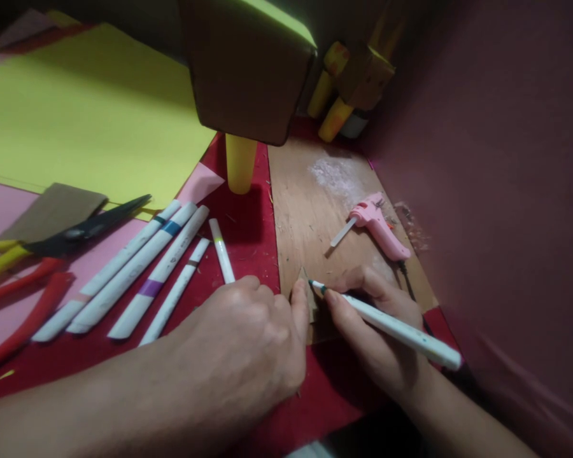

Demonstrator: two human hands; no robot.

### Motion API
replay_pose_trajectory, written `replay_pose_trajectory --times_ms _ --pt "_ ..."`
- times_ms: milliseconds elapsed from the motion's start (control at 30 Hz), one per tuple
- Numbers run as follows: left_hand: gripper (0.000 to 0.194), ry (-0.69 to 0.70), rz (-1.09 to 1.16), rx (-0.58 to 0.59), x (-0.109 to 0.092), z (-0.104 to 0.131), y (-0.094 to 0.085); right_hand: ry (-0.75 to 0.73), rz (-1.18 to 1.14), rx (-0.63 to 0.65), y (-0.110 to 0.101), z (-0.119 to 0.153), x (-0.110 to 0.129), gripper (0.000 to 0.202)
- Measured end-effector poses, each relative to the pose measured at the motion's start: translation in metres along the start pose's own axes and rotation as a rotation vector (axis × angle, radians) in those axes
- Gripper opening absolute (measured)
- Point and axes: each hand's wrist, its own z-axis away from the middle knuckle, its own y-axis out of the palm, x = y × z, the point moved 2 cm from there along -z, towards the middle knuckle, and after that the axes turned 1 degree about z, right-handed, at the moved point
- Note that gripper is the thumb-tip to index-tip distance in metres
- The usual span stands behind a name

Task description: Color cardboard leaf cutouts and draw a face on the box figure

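A white marker (396, 327) with a dark green tip lies in the pinch of my right hand (377, 318). Its tip meets or nearly meets the edge of a small piece of cardboard (311, 312) on the wooden board. My left hand (258, 324) is closed, its fingers curled under, and the digit nearest the cardboard presses it down. Most of the left fingertips and part of the cardboard are hidden. Beyond my left knuckles lies another white marker (222, 251) with a yellow-green band.
Left of my hands are several markers (172, 254), scissors (71, 238) and yellow paper (100, 114). A pink glue gun (377, 222) rests on the wooden board (305, 216). A brown box shape (248, 70) on a yellow post (241, 162) stands ahead; a small cardboard figure (365, 76) stands behind.
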Motion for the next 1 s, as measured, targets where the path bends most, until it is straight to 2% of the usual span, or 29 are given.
replay_pose_trajectory --times_ms 300,600,1000 --pt "0.05 0.0 0.017 -0.023 0.0005 0.0017 0.0001 0.002 0.004 0.0 -0.0001 -0.0005 -0.001 0.015" --pt "0.051 -0.002 0.009 -0.02 0.0021 -0.0002 -0.0028 -0.028 0.035 0.022 -0.0028 0.0011 0.003 0.017" --pt "0.051 -0.009 0.009 -0.025 0.0035 -0.0011 -0.0018 0.004 0.017 -0.011 -0.0022 0.001 0.0022 0.016"
